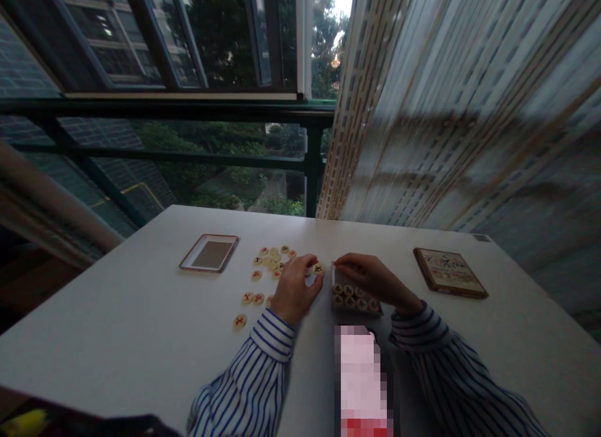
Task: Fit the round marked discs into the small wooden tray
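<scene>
Between the thumb and fingers of my left hand (295,290) is a round game piece (318,269) with a dark character. Several more round pieces (256,275), some with red characters, lie on the white table around and to the left of that hand. My right hand (370,277) reaches over an open box (357,312), where rows of round pieces (348,290) show below the hand. Its fingers are pressed together at the box's far left corner, and whatever they hold, if anything, is hidden.
A shallow tray or lid (209,253) lies at the left on the white table (141,324). At the right is a flat wooden box (449,273) with a printed top. A pixelated pink object (360,374) lies near the front. Behind stand a railing and a curtain.
</scene>
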`<state>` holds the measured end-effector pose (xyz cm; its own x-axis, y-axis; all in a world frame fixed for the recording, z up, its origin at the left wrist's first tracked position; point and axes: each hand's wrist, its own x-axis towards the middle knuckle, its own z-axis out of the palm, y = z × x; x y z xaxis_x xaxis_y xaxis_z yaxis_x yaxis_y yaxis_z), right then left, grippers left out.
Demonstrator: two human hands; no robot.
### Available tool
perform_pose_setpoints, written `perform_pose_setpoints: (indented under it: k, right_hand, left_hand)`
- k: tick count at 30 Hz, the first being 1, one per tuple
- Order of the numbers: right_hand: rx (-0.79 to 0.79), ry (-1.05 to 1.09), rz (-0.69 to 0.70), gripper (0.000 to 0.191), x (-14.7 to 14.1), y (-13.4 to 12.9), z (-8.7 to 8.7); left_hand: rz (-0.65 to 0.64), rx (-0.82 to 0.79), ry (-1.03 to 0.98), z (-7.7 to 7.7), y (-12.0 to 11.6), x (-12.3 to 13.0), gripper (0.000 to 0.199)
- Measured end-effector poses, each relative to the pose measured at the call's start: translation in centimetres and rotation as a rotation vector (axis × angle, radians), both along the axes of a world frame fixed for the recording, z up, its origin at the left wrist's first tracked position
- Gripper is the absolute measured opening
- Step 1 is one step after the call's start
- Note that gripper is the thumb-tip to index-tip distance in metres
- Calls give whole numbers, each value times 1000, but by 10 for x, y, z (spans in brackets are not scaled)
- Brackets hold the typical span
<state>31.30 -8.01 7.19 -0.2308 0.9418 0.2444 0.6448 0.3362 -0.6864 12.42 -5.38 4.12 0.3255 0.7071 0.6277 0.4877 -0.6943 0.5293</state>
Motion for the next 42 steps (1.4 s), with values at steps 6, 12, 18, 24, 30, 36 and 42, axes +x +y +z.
perform_pose_setpoints:
  k: [6, 12, 18, 24, 30, 36, 42]
  right_hand:
    - [7, 24, -5, 18, 9, -4, 0]
    - [17, 74, -94, 18, 25, -2, -1]
    - [16, 191, -159, 20, 31, 2, -3]
    - [-74, 307, -167, 21, 37, 2, -7]
    - [-121, 374, -123, 24, 38, 3, -9]
    - [-164, 517, -88, 23, 37, 4, -10]
    - [-149, 546, -133, 24, 37, 3, -6]
  left_hand:
    - [-44, 1, 0, 2, 6, 18, 24]
    - [-111, 26, 42, 10, 14, 33, 25]
    - [-200, 37, 49, 16, 17, 46, 27]
    - [-239, 26, 48, 12, 14, 56, 24]
    - [-260, 44, 68, 8, 15, 58, 26]
    - [-283, 18, 54, 5, 17, 56, 34]
    - [-360, -423, -143, 6, 19, 54, 42]
